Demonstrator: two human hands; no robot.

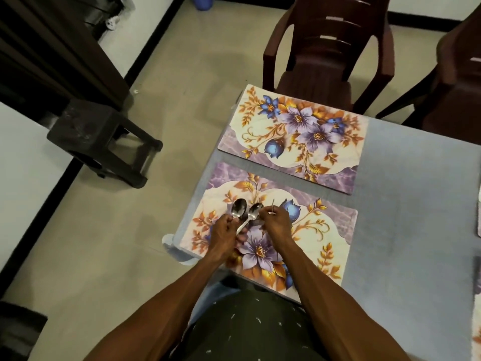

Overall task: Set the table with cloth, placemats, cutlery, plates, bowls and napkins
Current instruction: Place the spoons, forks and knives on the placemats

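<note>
Steel spoons (243,213) gripped by left hand (223,234), right hand (276,221) pinching thin utensil (272,205), above near placemat (312,246) edge

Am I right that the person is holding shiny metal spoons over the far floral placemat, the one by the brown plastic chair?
Not quite. The head view shows both hands, left hand and right hand, holding the shiny metal spoons over the near floral placemat, not the far floral placemat by the brown plastic chair.
</note>
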